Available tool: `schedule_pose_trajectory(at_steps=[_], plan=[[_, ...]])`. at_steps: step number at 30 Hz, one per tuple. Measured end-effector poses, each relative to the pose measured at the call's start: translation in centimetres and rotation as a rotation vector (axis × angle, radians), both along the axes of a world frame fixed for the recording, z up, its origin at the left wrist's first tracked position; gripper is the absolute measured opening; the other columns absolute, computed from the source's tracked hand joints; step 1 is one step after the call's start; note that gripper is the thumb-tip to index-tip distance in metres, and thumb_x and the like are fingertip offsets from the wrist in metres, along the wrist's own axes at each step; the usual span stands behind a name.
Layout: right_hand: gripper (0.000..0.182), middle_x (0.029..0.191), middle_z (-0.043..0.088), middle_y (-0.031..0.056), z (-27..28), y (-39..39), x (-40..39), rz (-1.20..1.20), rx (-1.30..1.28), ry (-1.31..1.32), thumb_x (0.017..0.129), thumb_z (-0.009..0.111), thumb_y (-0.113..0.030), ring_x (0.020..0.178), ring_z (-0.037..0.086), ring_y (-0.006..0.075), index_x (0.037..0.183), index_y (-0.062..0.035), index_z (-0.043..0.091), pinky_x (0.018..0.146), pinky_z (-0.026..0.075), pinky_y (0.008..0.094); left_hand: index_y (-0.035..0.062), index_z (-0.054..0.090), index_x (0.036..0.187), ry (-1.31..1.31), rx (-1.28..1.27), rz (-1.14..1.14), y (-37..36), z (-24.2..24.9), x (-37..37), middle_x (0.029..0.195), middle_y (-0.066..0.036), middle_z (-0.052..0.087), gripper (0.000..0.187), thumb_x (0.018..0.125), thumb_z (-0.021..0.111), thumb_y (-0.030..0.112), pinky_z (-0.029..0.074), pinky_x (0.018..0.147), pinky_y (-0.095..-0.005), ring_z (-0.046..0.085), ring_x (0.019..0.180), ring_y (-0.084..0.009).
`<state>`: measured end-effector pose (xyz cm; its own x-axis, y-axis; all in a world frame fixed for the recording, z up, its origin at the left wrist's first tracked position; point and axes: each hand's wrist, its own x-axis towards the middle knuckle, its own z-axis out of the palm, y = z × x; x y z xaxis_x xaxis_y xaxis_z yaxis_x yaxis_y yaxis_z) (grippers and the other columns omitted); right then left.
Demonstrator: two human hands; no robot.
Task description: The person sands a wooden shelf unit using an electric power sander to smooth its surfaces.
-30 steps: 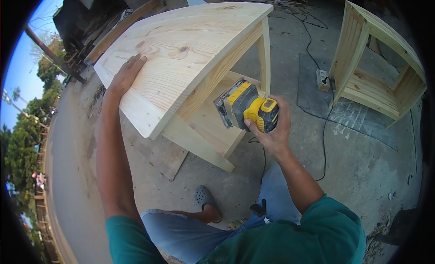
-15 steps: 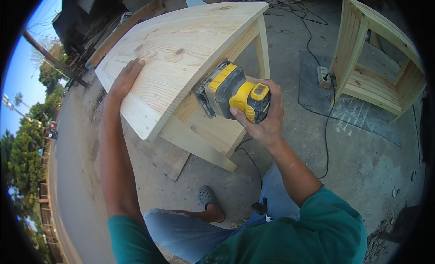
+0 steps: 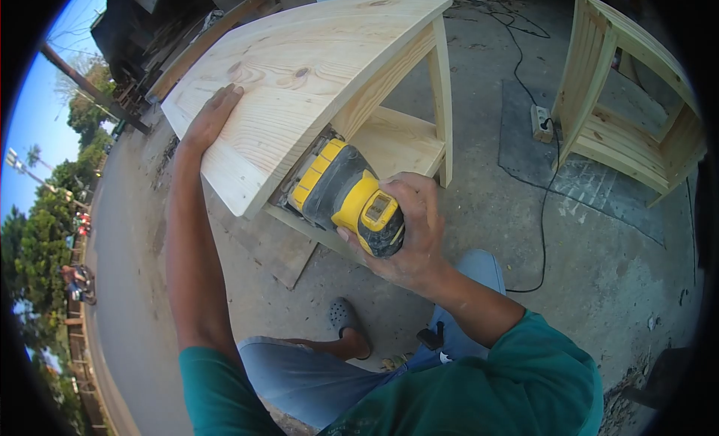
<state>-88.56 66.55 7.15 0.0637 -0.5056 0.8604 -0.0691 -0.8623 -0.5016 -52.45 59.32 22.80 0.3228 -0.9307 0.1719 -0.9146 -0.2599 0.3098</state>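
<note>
A yellow and black power sander (image 3: 337, 192) is gripped in my right hand (image 3: 412, 234), its sanding pad facing the side rail under the tabletop. Whether the pad touches the rail cannot be made out, as the tool covers that spot. My left hand (image 3: 215, 120) lies flat on the pale wooden table (image 3: 322, 50), fingers stretched out near its left edge. The tabletop shows grain and dark knots. Below it, a lower shelf (image 3: 401, 140) and a tapered leg (image 3: 442, 99) are visible; the near leg is largely hidden behind the sander.
At the right stands a second wooden frame (image 3: 599, 91) with slatted sides. Beside it, a white power strip (image 3: 541, 123) rests on a dark mat (image 3: 517, 136). A black cord (image 3: 544, 234) runs over the concrete floor. A road (image 3: 127, 286) with a motorbike (image 3: 81, 282) lies left.
My right hand has moved the sander left and toward me along the table's side, uncovering more of the lower shelf. My left hand stays on the tabletop. A motorbike has appeared on the road.
</note>
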Motion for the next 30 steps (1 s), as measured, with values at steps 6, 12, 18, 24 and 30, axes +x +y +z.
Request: schedule_pose_trajectory(at_steps=[6,12,18,24,30], plan=[[0.086,0.116,0.05,0.0175,-0.6,1.7,1.0,-0.003,-0.014,-0.048,0.069,0.092,-0.017,0.095,0.067,0.0312,0.138,-0.0127,0.041,0.065,0.062,0.0385,0.0048,0.039,0.155,-0.009,0.022,0.014,-0.1,0.0,0.5,0.16,-0.017,0.039,0.09,0.095,0.044,0.072,0.019,0.124,-0.0357,0.032,0.149,-0.0316],[0.082,0.119,0.046,0.0183,-2.5,-0.7,-1.0,-0.029,0.277,-0.121,0.073,0.091,-0.021,0.11,0.051,0.0305,0.136,-0.0056,0.04,0.092,0.044,0.0456,0.0065,0.04,0.155,-0.032,0.031,0.036,-0.7,0.0,0.6,0.159,-0.018,0.04,0.091,0.094,0.044,0.074,0.021,0.123,-0.0387,0.035,0.148,-0.033],[0.086,0.121,0.046,0.0196,2.5,0.3,-0.8,-0.062,-0.107,-0.038,0.072,0.091,-0.018,0.112,0.05,0.0322,0.138,-0.0064,0.037,0.09,0.045,0.0465,0.0164,0.038,0.157,-0.123,0.082,0.023,-0.5,-0.1,0.9,0.162,-0.011,0.036,0.084,0.095,0.035,0.074,0.024,0.122,-0.0463,0.031,0.15,-0.034],[0.086,0.12,0.046,0.0205,3.7,-0.5,-0.4,-0.058,0.034,-0.087,0.073,0.091,-0.017,0.109,0.052,0.0317,0.14,-0.0076,0.037,0.086,0.048,0.0451,0.0191,0.038,0.157,-0.176,0.116,0.032,-0.3,0.1,0.4,0.163,-0.006,0.036,0.08,0.098,0.031,0.072,0.027,0.122,-0.0475,0.031,0.15,-0.0328],[0.087,0.116,0.048,0.0205,4.7,1.3,-0.4,-0.042,-0.18,-0.016,0.072,0.091,-0.017,0.104,0.056,0.0309,0.139,-0.005,0.037,0.081,0.051,0.0429,0.0208,0.038,0.157,-0.196,0.109,0.007,-0.2,0.2,0.3,0.163,-0.005,0.036,0.079,0.097,0.031,0.073,0.027,0.121,-0.0516,0.032,0.149,-0.0324]])
